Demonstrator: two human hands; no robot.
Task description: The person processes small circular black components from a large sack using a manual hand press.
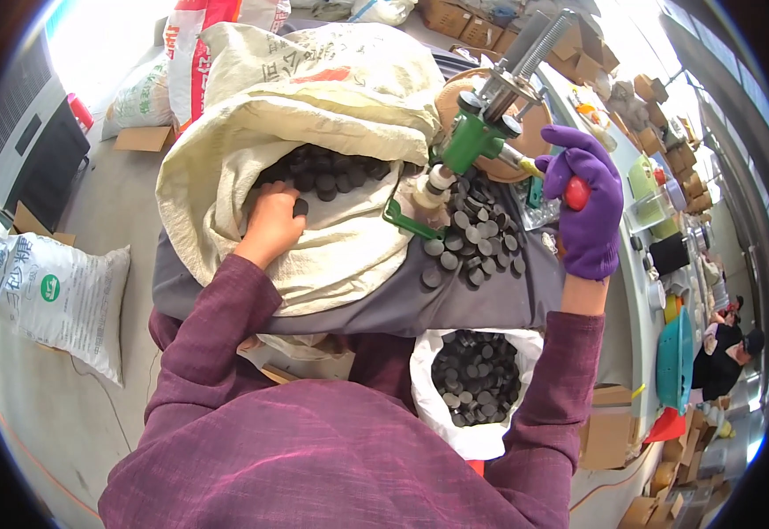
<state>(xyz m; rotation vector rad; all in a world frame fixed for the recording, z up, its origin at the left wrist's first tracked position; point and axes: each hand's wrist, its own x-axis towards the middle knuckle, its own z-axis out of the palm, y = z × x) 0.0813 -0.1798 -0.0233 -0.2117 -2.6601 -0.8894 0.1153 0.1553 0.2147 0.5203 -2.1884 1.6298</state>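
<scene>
My bare left hand (pixel 273 220) is at the mouth of a cream woven sack (pixel 195 167), its fingers closed with a small black disc (pixel 300 207) at the thumb side. More black discs (pixel 336 169) lie inside the sack, just beyond the fingers. On the right, my right hand (pixel 594 212) wears a purple glove and is wrapped round the red knob (pixel 576 193) of a lever. That lever belongs to a green hand press (pixel 468 141) with a threaded metal spindle on top. Beside the press base, a loose pile of black discs (pixel 477 234) lies on dark grey cloth.
A white bag (pixel 423 401) full of black discs stands open between my lap and right arm. Filled sacks (pixel 63 295) stand on the floor to the left. Along the right runs a long table with a teal basket (pixel 673 361); a person (pixel 719 357) is farther off.
</scene>
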